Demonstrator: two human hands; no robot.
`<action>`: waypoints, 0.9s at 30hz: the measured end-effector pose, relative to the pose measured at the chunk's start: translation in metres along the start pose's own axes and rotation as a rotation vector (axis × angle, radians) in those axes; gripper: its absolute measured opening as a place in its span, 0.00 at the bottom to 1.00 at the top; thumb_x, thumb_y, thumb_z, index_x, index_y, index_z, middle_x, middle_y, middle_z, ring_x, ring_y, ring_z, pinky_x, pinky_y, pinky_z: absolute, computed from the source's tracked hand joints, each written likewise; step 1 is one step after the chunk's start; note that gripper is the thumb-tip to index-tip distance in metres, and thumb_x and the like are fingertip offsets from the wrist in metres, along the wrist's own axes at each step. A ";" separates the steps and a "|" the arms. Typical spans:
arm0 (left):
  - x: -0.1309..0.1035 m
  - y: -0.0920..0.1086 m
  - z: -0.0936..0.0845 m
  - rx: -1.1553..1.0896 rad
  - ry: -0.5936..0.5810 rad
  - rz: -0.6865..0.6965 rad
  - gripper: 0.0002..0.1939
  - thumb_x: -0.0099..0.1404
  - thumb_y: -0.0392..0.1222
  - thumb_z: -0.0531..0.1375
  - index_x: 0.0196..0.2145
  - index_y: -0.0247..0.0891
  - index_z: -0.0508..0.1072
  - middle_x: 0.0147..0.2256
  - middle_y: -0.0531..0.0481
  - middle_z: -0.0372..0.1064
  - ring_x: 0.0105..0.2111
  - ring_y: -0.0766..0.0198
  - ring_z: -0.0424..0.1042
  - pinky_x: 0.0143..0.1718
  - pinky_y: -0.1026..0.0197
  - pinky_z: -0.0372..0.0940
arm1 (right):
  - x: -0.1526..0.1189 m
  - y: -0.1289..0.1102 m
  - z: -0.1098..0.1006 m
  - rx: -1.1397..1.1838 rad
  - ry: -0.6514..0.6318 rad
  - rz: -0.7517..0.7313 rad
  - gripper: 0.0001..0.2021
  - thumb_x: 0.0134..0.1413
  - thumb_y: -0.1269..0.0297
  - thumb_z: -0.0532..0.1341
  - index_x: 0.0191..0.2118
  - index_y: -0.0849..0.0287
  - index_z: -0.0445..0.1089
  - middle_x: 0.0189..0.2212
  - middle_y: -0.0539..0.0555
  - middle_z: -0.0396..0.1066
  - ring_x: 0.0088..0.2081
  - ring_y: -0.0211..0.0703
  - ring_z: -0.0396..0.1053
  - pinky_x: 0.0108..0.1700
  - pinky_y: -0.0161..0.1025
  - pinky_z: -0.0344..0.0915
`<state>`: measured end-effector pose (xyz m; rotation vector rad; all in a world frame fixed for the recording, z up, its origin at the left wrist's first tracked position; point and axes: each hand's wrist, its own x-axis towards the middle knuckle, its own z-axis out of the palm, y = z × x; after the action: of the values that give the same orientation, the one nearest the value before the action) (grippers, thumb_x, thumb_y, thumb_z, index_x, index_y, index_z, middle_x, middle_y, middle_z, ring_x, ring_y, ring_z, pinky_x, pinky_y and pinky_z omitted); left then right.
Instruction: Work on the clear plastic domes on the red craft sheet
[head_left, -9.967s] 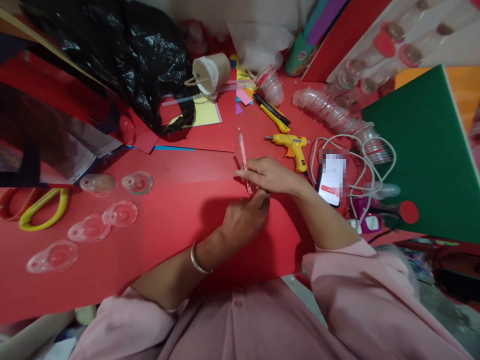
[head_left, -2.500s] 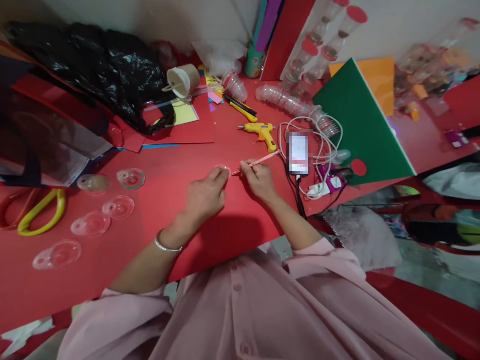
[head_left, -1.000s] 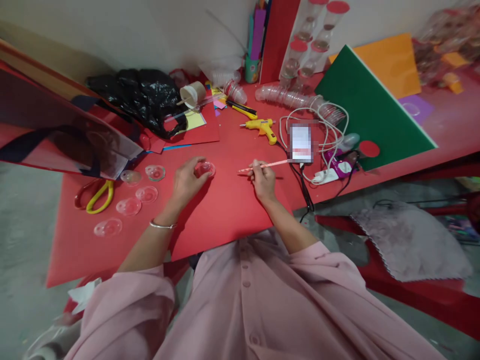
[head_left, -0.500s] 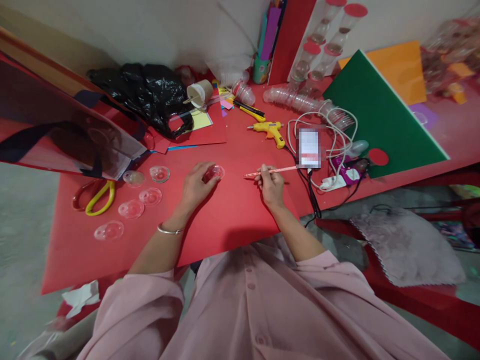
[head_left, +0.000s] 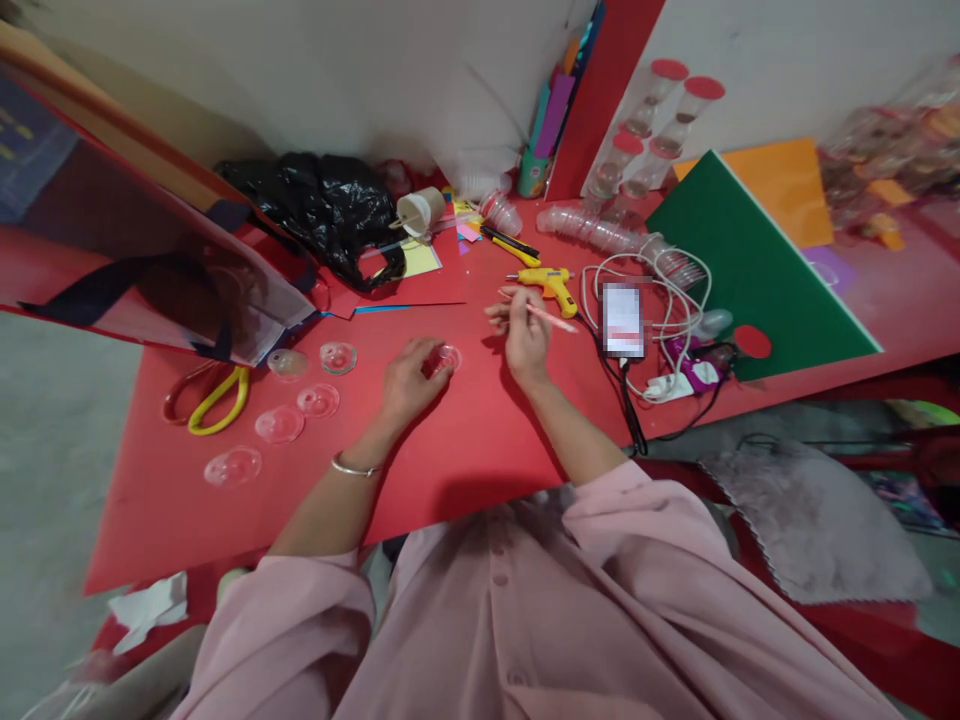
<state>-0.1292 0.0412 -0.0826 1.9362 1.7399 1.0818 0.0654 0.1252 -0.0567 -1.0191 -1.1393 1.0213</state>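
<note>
My left hand (head_left: 411,385) rests on the red tabletop (head_left: 465,450), its thumb and fingers curled round the edge of a small clear plastic dome-shaped piece (head_left: 451,358). To the right, my right hand (head_left: 528,345) is raised a little and grips a pale pink patterned pencil (head_left: 553,318). The pencil's front end is partly hidden by the fingers. Left of my left hand lie several similar clear plastic pieces, among them one (head_left: 338,357) near the back and another (head_left: 234,466) nearer the front. Scissors (head_left: 220,400) with a yellow handle lie beside them.
Behind my hands lie a yellow glue gun (head_left: 553,286) and a box cutter (head_left: 511,247). A phone (head_left: 622,320) sits among white cables at right, near a leaning green board (head_left: 750,260). A black plastic bag (head_left: 315,210) and a large bag (head_left: 150,240) stand at back left.
My right hand has lifted and turned, swinging the pencil so its long end slants down to the right. My left hand stays on the plastic piece. The view has shifted slightly.
</note>
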 end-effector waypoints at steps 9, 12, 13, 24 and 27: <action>0.003 0.005 -0.002 0.011 -0.017 -0.068 0.26 0.64 0.45 0.67 0.60 0.47 0.74 0.59 0.44 0.76 0.58 0.51 0.77 0.60 0.49 0.73 | 0.014 0.032 0.006 -0.182 0.008 -0.049 0.27 0.70 0.31 0.53 0.48 0.49 0.73 0.36 0.50 0.76 0.39 0.40 0.76 0.40 0.36 0.73; 0.003 0.008 -0.003 0.018 -0.018 -0.080 0.29 0.63 0.46 0.68 0.61 0.45 0.73 0.60 0.43 0.76 0.58 0.50 0.77 0.60 0.49 0.73 | 0.016 0.032 0.004 -0.190 0.016 -0.059 0.26 0.72 0.33 0.52 0.48 0.50 0.73 0.34 0.50 0.75 0.36 0.40 0.75 0.41 0.37 0.72; 0.003 0.008 -0.003 0.019 -0.020 -0.082 0.29 0.63 0.46 0.68 0.61 0.45 0.74 0.59 0.43 0.77 0.58 0.50 0.77 0.60 0.49 0.73 | 0.017 0.033 0.004 -0.187 0.011 -0.060 0.25 0.72 0.34 0.52 0.48 0.50 0.73 0.33 0.50 0.75 0.36 0.40 0.75 0.41 0.37 0.72; 0.003 0.007 -0.003 0.011 -0.026 -0.041 0.18 0.69 0.48 0.65 0.55 0.44 0.78 0.56 0.44 0.79 0.54 0.53 0.79 0.57 0.51 0.74 | 0.022 0.036 0.007 -0.125 0.031 -0.007 0.26 0.70 0.31 0.53 0.47 0.50 0.72 0.30 0.48 0.74 0.31 0.38 0.73 0.35 0.34 0.70; 0.003 0.009 -0.004 0.020 -0.030 -0.042 0.18 0.69 0.49 0.64 0.54 0.44 0.78 0.55 0.44 0.80 0.54 0.53 0.79 0.57 0.51 0.74 | 0.020 0.036 0.006 -0.161 0.014 -0.002 0.28 0.69 0.29 0.52 0.48 0.49 0.73 0.32 0.49 0.74 0.32 0.38 0.73 0.35 0.35 0.70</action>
<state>-0.1259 0.0416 -0.0733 1.9089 1.7734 1.0202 0.0581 0.1536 -0.0865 -1.1506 -1.2259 0.9306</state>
